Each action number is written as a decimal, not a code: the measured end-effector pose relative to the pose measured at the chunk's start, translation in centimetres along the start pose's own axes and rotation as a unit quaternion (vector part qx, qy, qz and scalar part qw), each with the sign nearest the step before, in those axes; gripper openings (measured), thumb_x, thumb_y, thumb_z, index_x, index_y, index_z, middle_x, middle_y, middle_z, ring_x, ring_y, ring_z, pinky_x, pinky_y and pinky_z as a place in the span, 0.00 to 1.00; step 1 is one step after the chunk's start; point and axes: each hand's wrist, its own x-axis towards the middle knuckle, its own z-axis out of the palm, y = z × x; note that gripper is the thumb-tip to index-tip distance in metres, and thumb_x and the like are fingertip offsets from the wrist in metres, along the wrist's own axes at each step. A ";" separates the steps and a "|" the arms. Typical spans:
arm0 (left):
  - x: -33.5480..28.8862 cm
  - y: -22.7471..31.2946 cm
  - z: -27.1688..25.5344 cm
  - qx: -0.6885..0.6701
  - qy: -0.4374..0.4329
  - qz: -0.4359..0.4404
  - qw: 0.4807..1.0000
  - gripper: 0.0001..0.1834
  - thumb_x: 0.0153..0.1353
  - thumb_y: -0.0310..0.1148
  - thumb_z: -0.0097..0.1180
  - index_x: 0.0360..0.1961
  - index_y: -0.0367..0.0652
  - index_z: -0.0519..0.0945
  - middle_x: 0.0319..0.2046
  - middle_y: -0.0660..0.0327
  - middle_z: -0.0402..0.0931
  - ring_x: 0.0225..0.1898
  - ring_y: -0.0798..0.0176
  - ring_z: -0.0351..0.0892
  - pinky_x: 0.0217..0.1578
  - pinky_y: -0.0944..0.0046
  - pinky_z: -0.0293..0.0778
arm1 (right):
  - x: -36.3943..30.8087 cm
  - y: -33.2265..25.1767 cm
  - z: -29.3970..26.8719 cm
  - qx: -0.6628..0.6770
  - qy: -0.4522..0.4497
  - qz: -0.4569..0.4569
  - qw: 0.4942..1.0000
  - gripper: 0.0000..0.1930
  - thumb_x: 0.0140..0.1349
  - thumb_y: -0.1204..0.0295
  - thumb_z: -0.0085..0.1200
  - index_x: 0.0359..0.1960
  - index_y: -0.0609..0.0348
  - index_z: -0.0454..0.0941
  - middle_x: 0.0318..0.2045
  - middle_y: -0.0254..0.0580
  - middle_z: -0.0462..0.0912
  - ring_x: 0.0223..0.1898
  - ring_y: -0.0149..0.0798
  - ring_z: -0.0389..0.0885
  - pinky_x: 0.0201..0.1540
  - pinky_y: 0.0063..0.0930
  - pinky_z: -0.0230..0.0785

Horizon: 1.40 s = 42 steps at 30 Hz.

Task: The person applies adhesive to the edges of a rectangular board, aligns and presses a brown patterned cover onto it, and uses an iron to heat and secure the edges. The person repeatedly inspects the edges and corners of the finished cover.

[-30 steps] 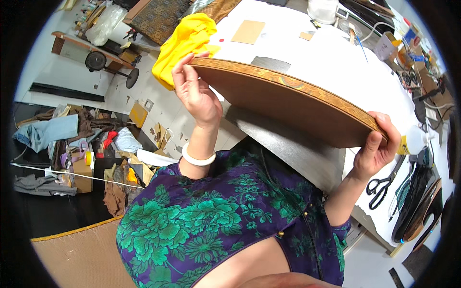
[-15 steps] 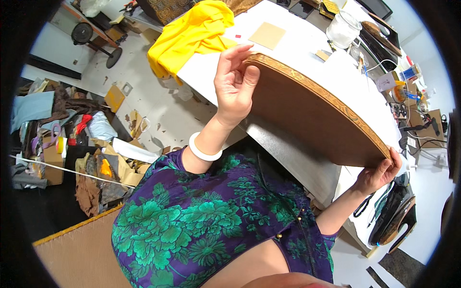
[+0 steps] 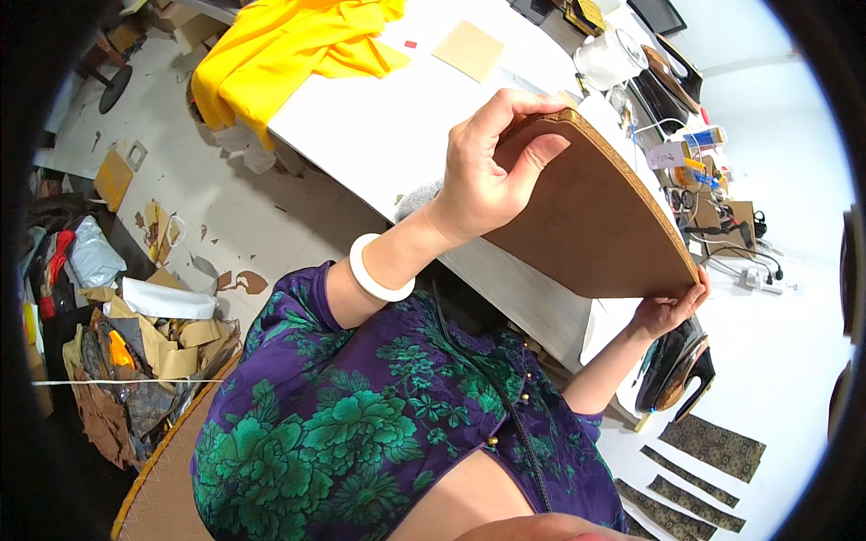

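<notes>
Raised over the near edge of the table is a flat brown panel (image 3: 586, 216) with a curved rim patterned in gold. Its plain brown face is turned toward me, and its far face is hidden. My left hand (image 3: 492, 167), with a white bangle on the wrist, grips the upper left end, fingers over the rim and thumb against the brown face. At the lower right corner, my right hand (image 3: 672, 307) pinches the panel, some of its fingers hidden behind it. Below the panel lies the white tabletop (image 3: 347, 131).
Yellow cloth (image 3: 289, 59) drapes over the table's left edge, near a tan square sheet (image 3: 467, 51). A white cylindrical container (image 3: 611, 59) stands farther back. Scraps (image 3: 171, 334) are heaped on my left. Dark patterned strips (image 3: 713, 448) lie at lower right.
The view has swung right. The panel has tilted and looks shorter, its ends closer together. My left thumb now lies across its face, while my right hand keeps its corner.
</notes>
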 end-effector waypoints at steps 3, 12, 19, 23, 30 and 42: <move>0.2 0.2 0.3 -0.030 0.008 -0.024 0.999 0.16 0.68 0.29 0.59 0.55 0.34 0.75 0.42 0.62 0.79 0.42 0.74 0.76 0.45 0.75 0.72 | 0.2 0.0 0.2 -0.003 0.011 0.007 1.000 0.16 0.76 0.57 0.44 0.52 0.56 0.73 0.47 0.36 0.76 0.49 0.33 0.74 0.53 0.30 0.67; 0.8 -0.2 1.6 -0.111 0.002 -0.086 0.990 0.09 0.68 0.25 0.58 0.49 0.37 0.79 0.35 0.68 0.77 0.34 0.78 0.72 0.36 0.78 0.69 | -1.3 1.5 -0.9 -0.023 0.104 0.109 0.988 0.23 0.76 0.52 0.40 0.59 0.57 0.71 0.48 0.44 0.79 0.54 0.40 0.75 0.59 0.41 0.67; 0.4 -2.2 0.0 -0.010 0.031 -0.057 0.998 0.08 0.69 0.28 0.58 0.47 0.39 0.79 0.37 0.68 0.76 0.39 0.74 0.73 0.45 0.74 0.69 | -1.3 3.1 1.4 0.029 0.052 0.049 0.997 0.18 0.75 0.59 0.48 0.53 0.62 0.75 0.44 0.34 0.81 0.47 0.25 0.75 0.53 0.22 0.67; -0.1 -2.6 -1.5 -0.072 0.028 -0.082 0.994 0.11 0.69 0.24 0.55 0.52 0.39 0.77 0.41 0.64 0.78 0.43 0.70 0.76 0.51 0.68 0.71 | -1.7 2.9 2.1 0.118 0.029 0.036 0.992 0.16 0.75 0.60 0.48 0.51 0.60 0.76 0.42 0.30 0.81 0.44 0.23 0.74 0.50 0.18 0.65; 0.2 -3.0 -3.2 -0.114 0.010 -0.094 0.989 0.11 0.73 0.30 0.49 0.52 0.39 0.75 0.47 0.55 0.81 0.48 0.59 0.81 0.52 0.57 0.79 | -3.2 2.7 3.2 0.091 0.020 0.016 0.996 0.16 0.72 0.61 0.53 0.49 0.62 0.76 0.36 0.24 0.77 0.37 0.17 0.68 0.40 0.12 0.62; 4.9 -3.8 -6.0 -0.082 0.000 -0.234 0.969 0.11 0.74 0.33 0.48 0.50 0.39 0.77 0.47 0.56 0.82 0.47 0.62 0.82 0.50 0.59 0.78 | -2.8 -3.1 6.4 -0.014 0.039 -0.017 0.999 0.14 0.71 0.62 0.55 0.47 0.61 0.75 0.27 0.38 0.80 0.29 0.27 0.73 0.33 0.25 0.69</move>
